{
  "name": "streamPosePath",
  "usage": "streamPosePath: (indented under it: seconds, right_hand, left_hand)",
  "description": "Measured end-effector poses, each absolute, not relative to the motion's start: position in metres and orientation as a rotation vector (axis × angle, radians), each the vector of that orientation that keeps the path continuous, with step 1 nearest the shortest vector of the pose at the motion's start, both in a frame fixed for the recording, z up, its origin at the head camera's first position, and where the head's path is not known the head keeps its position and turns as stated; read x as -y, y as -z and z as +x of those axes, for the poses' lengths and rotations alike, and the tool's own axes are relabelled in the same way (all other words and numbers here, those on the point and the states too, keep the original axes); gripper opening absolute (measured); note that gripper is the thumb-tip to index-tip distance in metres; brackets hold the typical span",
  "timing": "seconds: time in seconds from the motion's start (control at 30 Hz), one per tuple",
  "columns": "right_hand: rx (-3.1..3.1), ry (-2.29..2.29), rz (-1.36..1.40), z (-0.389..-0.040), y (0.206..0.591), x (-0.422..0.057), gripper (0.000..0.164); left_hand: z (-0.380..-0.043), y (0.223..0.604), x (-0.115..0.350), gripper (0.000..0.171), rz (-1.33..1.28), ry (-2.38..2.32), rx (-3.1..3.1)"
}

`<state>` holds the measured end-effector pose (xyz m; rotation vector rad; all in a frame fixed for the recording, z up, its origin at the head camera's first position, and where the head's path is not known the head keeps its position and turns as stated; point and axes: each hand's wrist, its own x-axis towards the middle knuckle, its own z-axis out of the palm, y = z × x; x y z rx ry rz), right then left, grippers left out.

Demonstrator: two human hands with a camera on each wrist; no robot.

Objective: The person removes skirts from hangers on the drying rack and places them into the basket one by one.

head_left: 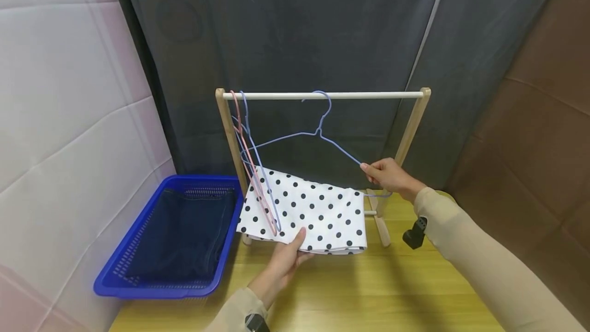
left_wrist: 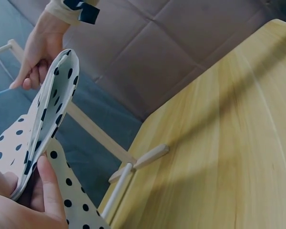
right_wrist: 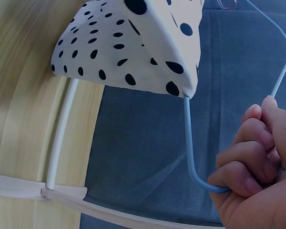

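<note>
A white cloth with black dots [head_left: 318, 209] is folded over the lower bar of a blue wire hanger [head_left: 341, 148], whose hook sits on the rack's rail. My right hand [head_left: 392, 175] grips this hanger at its right corner; in the right wrist view, the lower bar [right_wrist: 189, 143] runs out of the fold into the curled fingers. Below, my left hand [head_left: 282, 265] pinches the cloth's bottom edge, thumb in front. The left wrist view shows the cloth's layers [left_wrist: 52, 105] parted above that thumb. The fingertips behind the cloth are hidden.
A white rail [head_left: 369, 96] spans the wooden rack. At its left end hang a pink hanger [head_left: 238, 117] and another blue hanger [head_left: 247, 122], overlapping the cloth's left part. On the left, a blue basket [head_left: 156, 292] holds dark folded fabric [head_left: 184, 234]. A yellow wooden table [head_left: 350, 291] lies underneath.
</note>
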<state>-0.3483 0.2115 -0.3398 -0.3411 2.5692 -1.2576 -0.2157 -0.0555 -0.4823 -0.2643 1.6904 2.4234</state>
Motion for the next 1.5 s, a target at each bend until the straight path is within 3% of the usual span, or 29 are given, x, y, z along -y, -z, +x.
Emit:
streamPosePath:
  seconds: [0.9, 1.5]
  right_hand:
    - [-2.503, 1.254, -0.255, -0.354, 0.341, -0.208, 0.052]
    - [-2.536, 1.247, -0.266, -0.362, 0.344, -0.208, 0.052]
  left_hand:
    - [-0.208, 0.490, 0.059, 0.045, -0.325, -2.394, -1.696]
    - [-0.212, 0.500, 0.063, 0.042, -0.230, -2.352, -1.705]
